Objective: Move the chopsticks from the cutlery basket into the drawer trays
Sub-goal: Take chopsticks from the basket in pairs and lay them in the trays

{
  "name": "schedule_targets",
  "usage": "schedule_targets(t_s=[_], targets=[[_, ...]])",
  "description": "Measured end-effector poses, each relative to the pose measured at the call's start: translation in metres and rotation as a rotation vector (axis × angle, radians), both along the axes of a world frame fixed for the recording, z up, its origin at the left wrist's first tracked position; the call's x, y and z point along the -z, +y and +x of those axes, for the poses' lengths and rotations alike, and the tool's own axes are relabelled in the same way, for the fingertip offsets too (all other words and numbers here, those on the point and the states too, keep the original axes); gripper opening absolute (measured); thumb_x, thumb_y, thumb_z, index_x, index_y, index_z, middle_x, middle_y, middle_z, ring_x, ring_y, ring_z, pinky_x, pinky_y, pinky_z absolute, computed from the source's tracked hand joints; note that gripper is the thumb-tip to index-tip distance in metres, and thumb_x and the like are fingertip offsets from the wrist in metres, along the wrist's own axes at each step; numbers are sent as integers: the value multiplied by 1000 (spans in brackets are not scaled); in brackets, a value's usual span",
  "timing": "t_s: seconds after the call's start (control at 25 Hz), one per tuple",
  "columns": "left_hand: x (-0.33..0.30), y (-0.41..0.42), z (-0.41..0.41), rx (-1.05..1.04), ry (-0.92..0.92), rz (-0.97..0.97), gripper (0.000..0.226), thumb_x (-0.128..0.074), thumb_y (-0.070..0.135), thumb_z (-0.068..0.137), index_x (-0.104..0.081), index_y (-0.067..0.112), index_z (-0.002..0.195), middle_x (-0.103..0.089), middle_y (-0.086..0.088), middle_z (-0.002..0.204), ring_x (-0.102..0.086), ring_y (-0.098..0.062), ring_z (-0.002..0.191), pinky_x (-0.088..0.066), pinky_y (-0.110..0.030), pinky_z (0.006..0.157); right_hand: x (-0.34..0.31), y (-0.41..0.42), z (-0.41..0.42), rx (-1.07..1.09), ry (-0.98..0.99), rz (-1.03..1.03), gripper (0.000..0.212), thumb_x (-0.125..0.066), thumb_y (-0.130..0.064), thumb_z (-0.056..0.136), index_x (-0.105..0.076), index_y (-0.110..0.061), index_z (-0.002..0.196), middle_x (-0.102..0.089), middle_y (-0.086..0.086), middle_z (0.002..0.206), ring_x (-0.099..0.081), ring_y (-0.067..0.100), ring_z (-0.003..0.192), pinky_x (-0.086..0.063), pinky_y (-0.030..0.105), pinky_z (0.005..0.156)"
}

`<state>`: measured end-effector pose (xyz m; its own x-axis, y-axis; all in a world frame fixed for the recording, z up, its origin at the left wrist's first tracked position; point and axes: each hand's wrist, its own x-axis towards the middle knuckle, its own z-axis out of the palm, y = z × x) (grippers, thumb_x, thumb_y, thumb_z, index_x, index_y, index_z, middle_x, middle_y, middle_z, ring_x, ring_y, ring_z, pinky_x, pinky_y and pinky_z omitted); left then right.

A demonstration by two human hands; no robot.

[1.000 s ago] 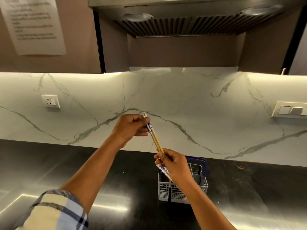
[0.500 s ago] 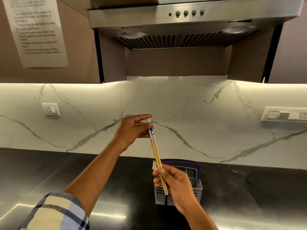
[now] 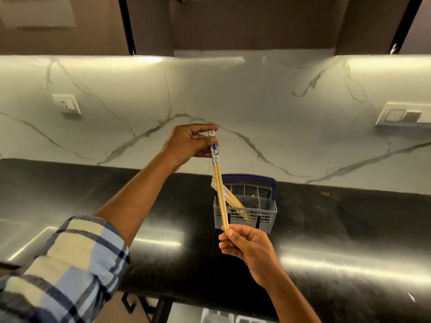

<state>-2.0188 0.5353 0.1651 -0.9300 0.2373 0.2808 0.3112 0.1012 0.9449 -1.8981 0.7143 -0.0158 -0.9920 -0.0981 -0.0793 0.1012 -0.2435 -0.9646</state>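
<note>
A pair of wooden chopsticks [image 3: 219,190] with blue-and-white patterned tops is held nearly upright above the black counter. My left hand [image 3: 189,144] pinches the patterned top ends. My right hand [image 3: 247,247] grips the thin lower tips in front of the basket. The grey cutlery basket [image 3: 263,212] with a purple handle stands on the counter behind the pair. Several more chopsticks [image 3: 233,199] lean inside its left compartment. Part of a white drawer tray [image 3: 219,317] shows at the bottom edge, below the counter.
The glossy black counter [image 3: 349,229] runs the full width, with a marble backsplash [image 3: 256,101] behind. A wall socket [image 3: 66,103] sits at left and a switch plate [image 3: 403,116] at right. Dark cabinets hang overhead.
The view tilted down. My right hand slid from the middle of the chopsticks to their lower tips and came toward me. My left hand kept its pinch on the tops.
</note>
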Motion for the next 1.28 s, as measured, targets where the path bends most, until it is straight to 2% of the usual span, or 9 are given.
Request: schedule_targets(t_s=[0.2,0.36,0.44,0.56,0.64,0.76,1.04,1.16,1.28], targets=[[118,4,45,30,-277,-30,35,-67,-3,88,-66,5,122,-76,-17,94,-76,-19,80,-62,-27,67,84,-3,77,-45,-319,136,15,-59,-8,95,-74,-4,97,-76,17,91,-73,30,88,-60,41,85],[228,-6,101,56,-527,-9,36,-62,-10,89,-61,-3,125,-69,-25,93,-74,-17,69,-61,-25,63,146,-17,151,-91,-638,171,14,-59,-4,95,-71,2,99,-76,19,93,-74,26,82,-62,33,76],[277,-18,122,38,-624,4,39,-62,-9,89,-60,-4,128,-70,-24,93,-74,-20,72,-62,-28,66,167,-23,176,-67,-712,188,13,-60,-2,95,-71,4,100,-75,18,89,-73,24,78,-62,38,79],[328,-36,148,9,-722,-8,38,-63,-5,90,-61,2,127,-74,-15,90,-75,-18,76,-62,-27,67,185,-38,191,-64,-755,224,13,-61,-4,95,-74,-3,97,-77,12,85,-74,25,82,-60,43,87],[350,-48,163,-18,-772,9,35,-63,-2,90,-63,6,124,-77,-10,87,-76,-19,78,-62,-27,68,192,-47,191,-77,-782,249,13,-62,-7,94,-75,-9,95,-78,11,86,-75,27,87,-60,42,87],[377,-65,170,-84,-812,25,36,-67,2,89,-65,8,124,-77,-14,90,-76,-26,84,-63,-36,74,196,-55,185,-91,-802,310,15,-62,-9,95,-75,-16,89,-78,9,86,-74,28,89,-61,40,86],[400,-63,144,-130,-938,37,25,-66,0,90,-67,2,114,-71,-18,107,-72,-28,97,-62,-38,81,206,-65,147,-71,-779,386,14,-62,-6,94,-74,-13,90,-76,9,82,-73,21,77,-62,32,76],[398,-50,129,-107,-971,19,17,-63,-4,91,-66,-1,107,-69,-18,107,-70,-24,90,-63,-29,69,218,-71,136,-16,-815,405,14,-61,-4,94,-72,-11,88,-74,9,79,-72,18,69,-60,32,71],[401,-32,120,-106,-1099,-68,8,-60,-2,94,-59,5,91,-65,-13,93,-66,-22,80,-59,-25,61,230,-84,136,90,-873,436,22,-62,-3,92,-71,-14,76,-73,9,75,-70,19,67,-61,38,74]])
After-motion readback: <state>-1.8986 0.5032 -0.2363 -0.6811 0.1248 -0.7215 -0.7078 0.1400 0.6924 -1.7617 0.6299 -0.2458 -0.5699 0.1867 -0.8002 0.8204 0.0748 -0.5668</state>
